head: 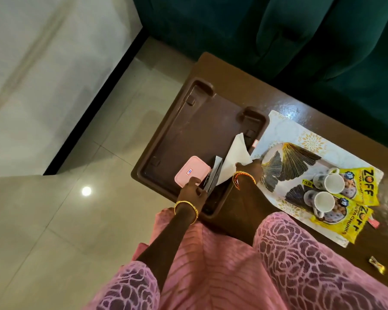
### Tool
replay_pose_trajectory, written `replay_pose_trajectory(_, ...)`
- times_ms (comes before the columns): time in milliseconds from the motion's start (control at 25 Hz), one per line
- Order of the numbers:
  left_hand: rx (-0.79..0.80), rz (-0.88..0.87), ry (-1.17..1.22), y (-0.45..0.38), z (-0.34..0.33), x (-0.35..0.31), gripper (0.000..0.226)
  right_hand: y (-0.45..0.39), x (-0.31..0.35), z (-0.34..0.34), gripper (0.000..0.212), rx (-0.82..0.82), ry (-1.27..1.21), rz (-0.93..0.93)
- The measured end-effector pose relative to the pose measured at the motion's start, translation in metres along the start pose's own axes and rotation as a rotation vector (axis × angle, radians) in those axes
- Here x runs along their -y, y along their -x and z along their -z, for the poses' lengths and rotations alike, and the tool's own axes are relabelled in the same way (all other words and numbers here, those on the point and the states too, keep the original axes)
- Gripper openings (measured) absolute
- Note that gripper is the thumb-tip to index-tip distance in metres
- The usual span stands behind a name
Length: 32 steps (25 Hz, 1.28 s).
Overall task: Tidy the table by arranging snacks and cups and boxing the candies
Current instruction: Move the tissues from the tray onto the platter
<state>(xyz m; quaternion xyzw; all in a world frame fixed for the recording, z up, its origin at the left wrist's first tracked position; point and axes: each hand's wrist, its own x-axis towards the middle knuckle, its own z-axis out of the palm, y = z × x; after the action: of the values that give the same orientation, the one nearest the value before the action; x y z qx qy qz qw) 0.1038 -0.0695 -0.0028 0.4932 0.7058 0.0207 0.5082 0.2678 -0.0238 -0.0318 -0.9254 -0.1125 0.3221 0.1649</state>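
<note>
My left hand (192,190) grips the dark box (212,179) beside the pink candy box (192,173) at 7 o'clock on the tray (188,121), steadying it while right hand (248,170) pinches white paper (234,158); cups (328,183), snacks at 3.

Your left hand (192,190) reaches forward and down, fingers curled closed, bangle at the wrist. Your right hand (248,170) extends further forward, fingertips pinched together, bangles on wrist.

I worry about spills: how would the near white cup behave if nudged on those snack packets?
The near white cup rests partly on a yellow packet, so it probably rocks or tips easily. It looks ceramic, likely breakable. Standing upright, it seems unlikely to roll.
</note>
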Motion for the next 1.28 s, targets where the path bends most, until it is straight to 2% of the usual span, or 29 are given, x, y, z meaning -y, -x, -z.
replay_pose_trajectory(240,0.02,-0.004,-0.016,-0.003,0.005,0.002,0.03,0.009,0.013,0.007,0.043,0.079,-0.077,0.004)
replay_pose_trajectory(400,0.011,-0.017,0.009,0.0,0.006,0.0,0.029,0.003,0.031,0.038,0.025,0.232,-0.306,-0.011)
replay_pose_trajectory(480,0.024,-0.022,0.037,0.001,0.006,-0.002,0.03,0.003,0.036,0.056,0.019,0.277,-0.329,-0.002)
replay_pose_trajectory(600,0.012,-0.021,0.059,-0.002,0.001,-0.001,0.031,0.015,0.033,0.074,0.034,0.26,-0.25,0.047)
replay_pose_trajectory(720,0.037,0.088,0.178,-0.009,-0.005,0.002,0.04,0.041,0.015,0.073,0.053,0.307,-0.145,0.081)
replay_pose_trajectory(800,0.057,0.183,0.333,-0.015,-0.006,0.003,0.041,0.057,-0.001,0.063,0.051,0.293,-0.127,0.076)
replay_pose_trajectory(920,0.078,0.276,0.429,-0.022,-0.003,0.003,0.03,0.08,-0.014,0.045,0.043,0.217,-0.127,0.064)
replay_pose_trajectory(1160,0.125,0.323,0.555,-0.024,0.001,-0.007,0.049,0.104,-0.012,0.027,0.017,0.074,-0.21,0.18)
replay_pose_trajectory(1280,0.127,0.339,0.613,-0.023,0.003,-0.004,0.055,0.107,-0.012,0.024,0.02,0.072,-0.209,0.265)
